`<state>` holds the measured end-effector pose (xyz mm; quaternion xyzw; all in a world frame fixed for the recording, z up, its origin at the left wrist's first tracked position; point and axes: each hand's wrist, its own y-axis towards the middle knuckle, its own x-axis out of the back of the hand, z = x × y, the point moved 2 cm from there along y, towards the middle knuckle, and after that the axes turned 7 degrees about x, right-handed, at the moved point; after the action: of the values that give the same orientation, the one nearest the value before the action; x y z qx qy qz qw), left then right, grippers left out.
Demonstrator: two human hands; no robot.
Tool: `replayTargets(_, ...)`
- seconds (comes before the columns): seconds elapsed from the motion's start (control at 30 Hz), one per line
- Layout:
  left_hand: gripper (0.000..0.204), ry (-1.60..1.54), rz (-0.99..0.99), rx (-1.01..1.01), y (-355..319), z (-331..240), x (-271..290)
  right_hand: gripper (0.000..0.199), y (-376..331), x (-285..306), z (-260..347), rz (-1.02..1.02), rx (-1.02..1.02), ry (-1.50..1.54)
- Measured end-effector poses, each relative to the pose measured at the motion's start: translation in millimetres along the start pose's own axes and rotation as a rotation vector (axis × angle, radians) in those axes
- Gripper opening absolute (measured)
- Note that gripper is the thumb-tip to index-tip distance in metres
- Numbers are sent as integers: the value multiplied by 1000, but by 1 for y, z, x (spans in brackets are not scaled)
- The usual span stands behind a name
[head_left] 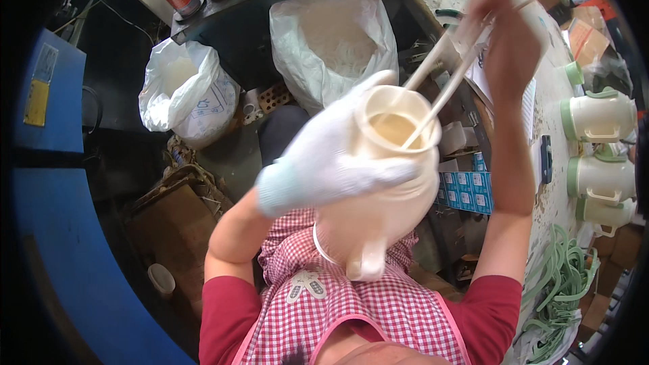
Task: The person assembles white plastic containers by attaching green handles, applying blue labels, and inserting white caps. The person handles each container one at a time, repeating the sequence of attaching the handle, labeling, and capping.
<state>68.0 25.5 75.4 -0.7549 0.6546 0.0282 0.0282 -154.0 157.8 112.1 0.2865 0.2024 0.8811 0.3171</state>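
A white glove covers my left hand point(351, 155), which grips a cream plastic jug point(378, 209) around its neck. The jug is tilted over my lap, its round mouth facing up and its handle low near the apron. My right hand point(510, 47), bare and smeared by motion, is raised at the upper right, closed on pale sticks point(451, 86). Two stick shapes slant down from it. One runs into the jug's mouth, and the other passes behind the rim. Blur hides how the fingers wrap them.
Right of me, a worktable point(541, 209) carries cream-and-green jugs point(598, 118) and a heap of green strips point(561, 277). Ahead stand a large lined bag point(291, 47) and a smaller white bag point(159, 94). Blue-patterned boxes point(466, 191) sit beside the table. A blue cabinet point(74, 230) bounds the left.
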Motion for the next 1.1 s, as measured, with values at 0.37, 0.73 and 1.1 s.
replayTargets(0.37, 97, 177, -923, -354, -120, -24, 152, 14, 73, -135, -283, 485, 205, -872)
replayTargets(0.73, 91, 622, -841, -142, -91, 16, 146, 32, 45, -158, -213, 193, -388, -65)
replayTargets(1.1, 81, 936, -385, -431, -55, 7, 55, 35, -58, -119, 80, 484, 257, -205)
